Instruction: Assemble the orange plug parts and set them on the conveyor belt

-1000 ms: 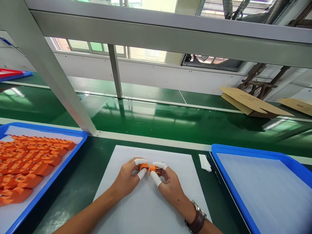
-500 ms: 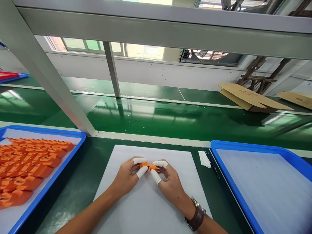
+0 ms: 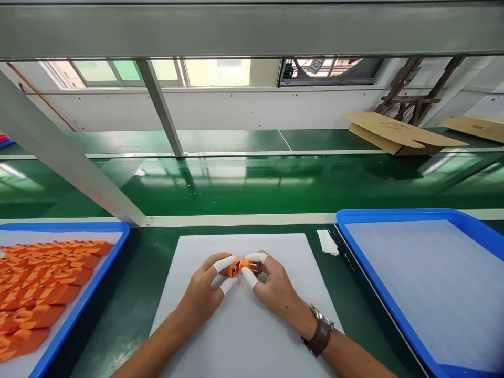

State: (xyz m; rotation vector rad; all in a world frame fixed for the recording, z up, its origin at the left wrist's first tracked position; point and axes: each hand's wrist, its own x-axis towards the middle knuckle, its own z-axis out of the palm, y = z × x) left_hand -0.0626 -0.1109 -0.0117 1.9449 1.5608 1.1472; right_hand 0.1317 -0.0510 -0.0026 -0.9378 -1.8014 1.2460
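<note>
Above a white sheet (image 3: 236, 336), both my hands meet around a small orange plug. My left hand (image 3: 201, 290) grips its hollow orange shell (image 3: 233, 269) between thumb and index finger, and the shell's dark opening shows. My right hand (image 3: 277, 287) pinches the orange plug body (image 3: 246, 264), whose metal prongs point right. The two pieces sit against each other, though my fingers hide how far they are joined. White finger covers wrap the thumb and index finger of each hand. A watch (image 3: 319, 332) is on my right wrist.
On the left, a blue tray (image 3: 92, 289) carries rows of orange pieces (image 3: 51, 273). Another blue tray (image 3: 378, 299), lined with white paper, stands at right beside a white scrap (image 3: 327, 242). A metal post (image 3: 98, 189) rises at left; cardboard (image 3: 401, 134) lies behind.
My left hand has turned the orange shell so its opening faces me more, and its thumb has dropped lower. The two orange pieces are closer together. The view has levelled.
</note>
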